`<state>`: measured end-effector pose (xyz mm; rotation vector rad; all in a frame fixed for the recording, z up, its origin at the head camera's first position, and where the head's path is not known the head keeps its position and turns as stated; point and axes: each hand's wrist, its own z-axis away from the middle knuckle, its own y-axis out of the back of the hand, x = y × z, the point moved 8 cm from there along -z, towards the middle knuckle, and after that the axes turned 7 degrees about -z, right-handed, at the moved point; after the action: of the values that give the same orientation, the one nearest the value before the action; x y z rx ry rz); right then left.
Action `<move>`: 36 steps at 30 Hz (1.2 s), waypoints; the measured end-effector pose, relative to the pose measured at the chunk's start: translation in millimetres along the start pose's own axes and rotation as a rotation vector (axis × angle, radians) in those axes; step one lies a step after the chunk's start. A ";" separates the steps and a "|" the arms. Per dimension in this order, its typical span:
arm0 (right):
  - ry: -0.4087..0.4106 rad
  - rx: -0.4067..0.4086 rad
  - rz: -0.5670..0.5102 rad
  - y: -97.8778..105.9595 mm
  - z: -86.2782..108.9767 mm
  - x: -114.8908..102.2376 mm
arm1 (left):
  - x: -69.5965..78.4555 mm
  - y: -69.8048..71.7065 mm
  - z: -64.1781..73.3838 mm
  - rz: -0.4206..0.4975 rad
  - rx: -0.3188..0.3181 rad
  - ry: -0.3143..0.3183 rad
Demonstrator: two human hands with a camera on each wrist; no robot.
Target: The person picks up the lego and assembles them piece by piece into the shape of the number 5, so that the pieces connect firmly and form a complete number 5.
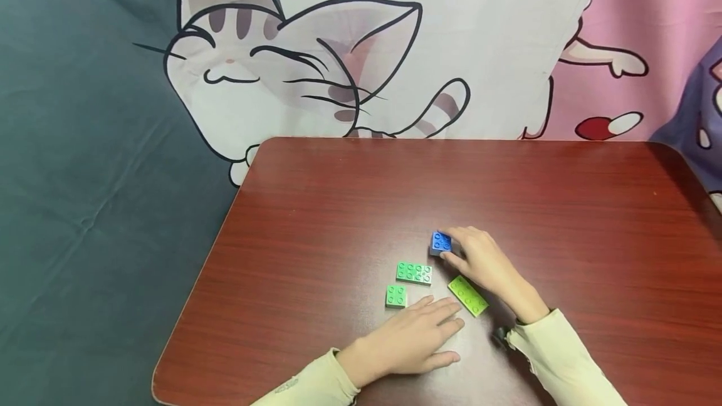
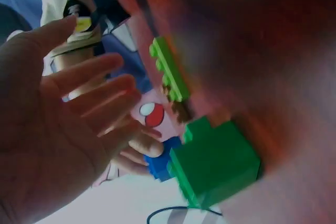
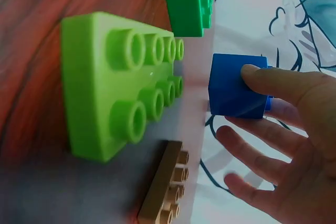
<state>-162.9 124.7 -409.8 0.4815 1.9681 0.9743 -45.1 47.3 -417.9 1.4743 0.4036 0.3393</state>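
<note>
My right hand (image 1: 484, 260) pinches a small square blue brick (image 1: 440, 242) between thumb and fingers, the thumb flat on its side in the right wrist view, the other fingers loosely spread. With fingers spread, my left hand (image 1: 414, 336) hovers low over the table and holds nothing. Just past its fingers sits a small square green brick (image 1: 396, 296), with a longer green brick (image 1: 414, 272) behind it. A lime-green brick (image 1: 468, 296) lies slantwise between the hands, studs up. In the right wrist view a brown brick (image 3: 163, 187) shows; the right hand hides it from the head view.
All the bricks stand on a dark red wood-grain table (image 1: 316, 205). Behind its far edge hangs a curtain (image 1: 496, 36) printed with cartoon cats. A dark wrist device (image 1: 501, 337) sits at the right cuff.
</note>
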 end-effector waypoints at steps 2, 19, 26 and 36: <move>0.009 0.014 -0.001 3.1 3.3 -0.8 | 1.7 -5.2 -4.3 -0.024 -0.011 0.025; -0.085 0.102 0.049 33.3 27.9 0.2 | -11.5 -29.4 -30.8 -0.045 -0.120 0.200; -0.075 0.144 0.052 42.2 42.8 -6.4 | -14.7 -33.0 -21.4 -0.003 -0.069 0.261; -0.085 0.133 0.046 39.2 71.6 -12.6 | -16.7 -27.6 -14.1 0.067 0.062 0.330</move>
<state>-97.6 173.2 -395.4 0.6347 1.9604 0.8406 -67.1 50.2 -445.3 1.4974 0.6340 0.6322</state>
